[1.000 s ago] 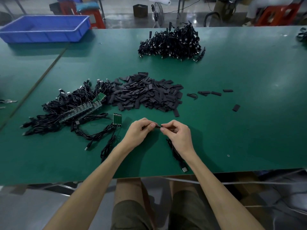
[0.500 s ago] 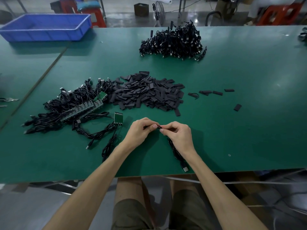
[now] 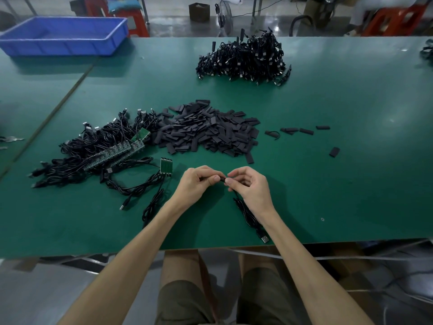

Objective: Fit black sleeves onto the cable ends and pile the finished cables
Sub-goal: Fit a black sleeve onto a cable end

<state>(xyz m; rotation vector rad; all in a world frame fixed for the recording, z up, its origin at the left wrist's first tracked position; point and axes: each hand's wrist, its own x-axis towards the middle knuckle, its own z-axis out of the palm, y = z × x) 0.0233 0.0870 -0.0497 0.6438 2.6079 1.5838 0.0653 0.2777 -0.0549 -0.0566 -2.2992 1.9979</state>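
My left hand (image 3: 195,184) and my right hand (image 3: 251,187) meet near the table's front edge, both pinching a small black sleeve (image 3: 222,178) on a cable end. The black cable (image 3: 248,213) trails from under my right hand down to a USB plug (image 3: 264,238) by the edge. A heap of loose black sleeves (image 3: 208,132) lies just beyond my hands. To the left lies a tangle of cables with green circuit boards (image 3: 98,151). A big pile of black cables (image 3: 243,59) sits at the far middle of the table.
A few stray sleeves (image 3: 297,130) and one more (image 3: 334,151) lie to the right. A blue bin (image 3: 63,36) stands at the far left corner. The green table (image 3: 351,184) ends just before my knees. Red stools and a fan stand on the floor behind.
My hands have stayed at the same spot, pinching at the cable end; the fingers shifted slightly around the sleeve. Nothing else on the table moved.
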